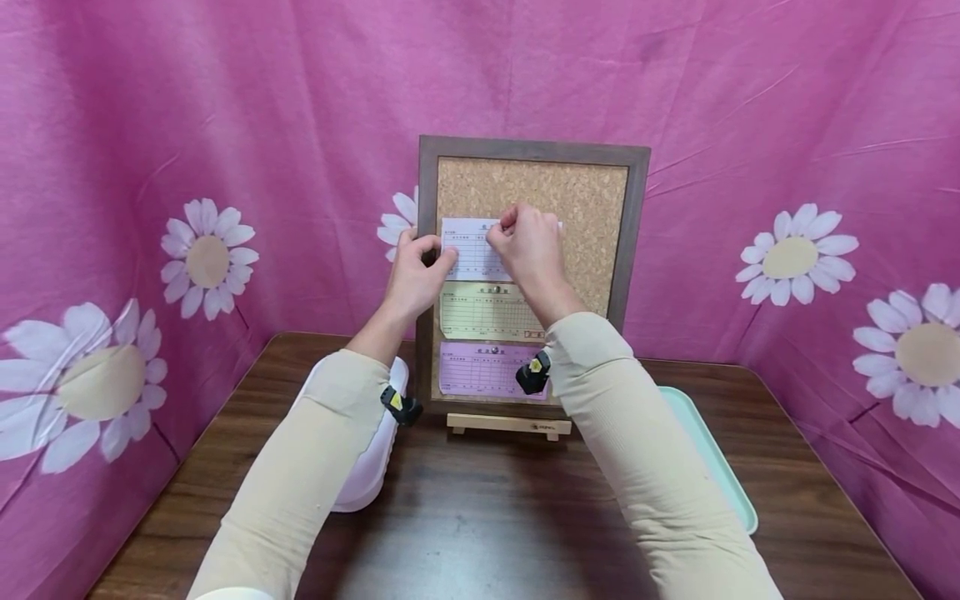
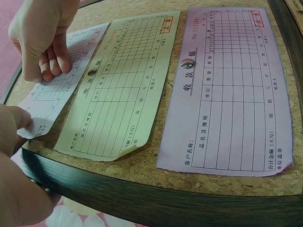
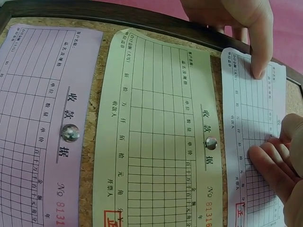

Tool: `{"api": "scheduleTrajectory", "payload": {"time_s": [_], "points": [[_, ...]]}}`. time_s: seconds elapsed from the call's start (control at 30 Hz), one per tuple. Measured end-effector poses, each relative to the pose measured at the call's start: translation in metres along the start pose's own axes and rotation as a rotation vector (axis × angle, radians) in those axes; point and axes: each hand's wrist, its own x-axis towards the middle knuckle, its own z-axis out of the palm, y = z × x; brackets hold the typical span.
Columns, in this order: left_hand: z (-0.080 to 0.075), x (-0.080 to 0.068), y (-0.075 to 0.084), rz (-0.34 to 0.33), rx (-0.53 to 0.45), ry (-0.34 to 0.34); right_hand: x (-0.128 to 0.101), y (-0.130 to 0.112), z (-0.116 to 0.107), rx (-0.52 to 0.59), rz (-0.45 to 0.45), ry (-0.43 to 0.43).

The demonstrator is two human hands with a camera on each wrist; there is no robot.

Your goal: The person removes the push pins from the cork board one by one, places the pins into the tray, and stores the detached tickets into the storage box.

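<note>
A framed corkboard (image 1: 536, 183) stands upright with three receipt slips in a column. My left hand (image 1: 417, 279) grips its left edge, thumb pressing the left end of the top white receipt (image 1: 467, 250) and other fingers behind the frame. With fingers curled, my right hand (image 1: 536, 250) works at the white receipt's upper middle; its thumb and index fingertips meet there and hide whatever lies between them. Below hangs a yellow receipt (image 3: 156, 94) with a round shiny thumbtack (image 3: 211, 143), then a purple receipt (image 3: 33, 109) with another shiny thumbtack (image 3: 71, 133).
A small wooden easel ledge (image 1: 510, 425) supports the board on the brown table (image 1: 465, 517). Partly behind my left forearm sits a pale bin (image 1: 371, 479); a mint-green tray (image 1: 712, 450) lies by my right forearm. Pink flowered cloth (image 1: 315, 125) hangs behind and at both sides.
</note>
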Motion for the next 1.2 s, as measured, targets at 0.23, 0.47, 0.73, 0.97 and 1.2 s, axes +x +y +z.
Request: {"api": "scheduleTrajectory", "payload": {"time_s": [0.23,0.47,0.73,0.97,1.2], "points": [[0.0001,0.0013,-0.0020,0.001,0.003,0.006,-0.0013,0.0008,0.0003,0.014,-0.021,0.011],[0.0002,0.0012,-0.0014,0.003,-0.010,0.003,-0.0023,0.0025,0.0009,0.029,-0.039,0.030],[0.0004,0.0018,-0.0014,-0.003,-0.014,-0.003,-0.0044,0.0054,0.0024,0.076,-0.040,0.041],[0.0005,0.0014,-0.0013,0.004,-0.020,0.004,-0.0046,0.0077,0.0031,0.097,-0.053,0.058],[0.0010,0.0005,-0.0002,0.005,-0.022,0.010,-0.0076,0.0089,0.0019,0.137,-0.029,0.054]]}}
